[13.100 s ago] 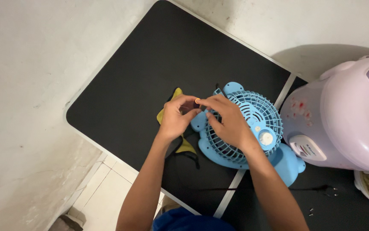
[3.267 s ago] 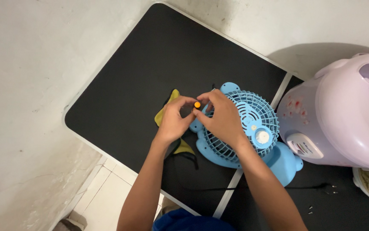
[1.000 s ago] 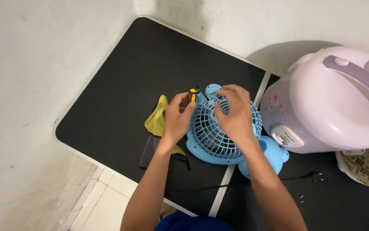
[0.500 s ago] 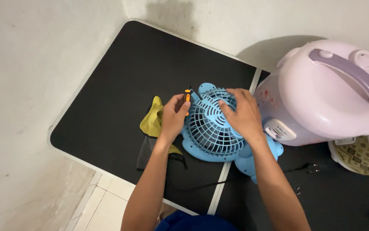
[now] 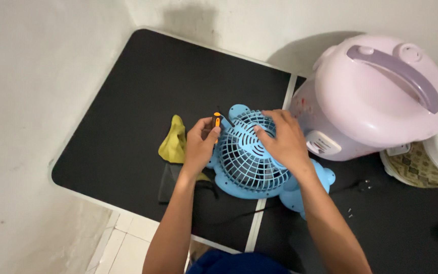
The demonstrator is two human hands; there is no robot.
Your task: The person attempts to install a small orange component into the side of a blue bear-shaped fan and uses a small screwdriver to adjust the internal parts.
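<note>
Seen from the head camera, a black worktop stands in a corner of pale plastered walls, with white floor tiles below its near edge. On it lies a small blue fan, beside a yellow cloth and a pink rice cooker. The left hand has its grip clamped on a small orange-and-black screwdriver at the fan's rim, while the right hand lies spread, grip apart, on the grille.

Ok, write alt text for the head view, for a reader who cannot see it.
A person's right hand rests on a small blue fan lying on a black table, while the left hand holds a black-and-orange screwdriver at its edge. A pink rice cooker stands alongside.
</note>
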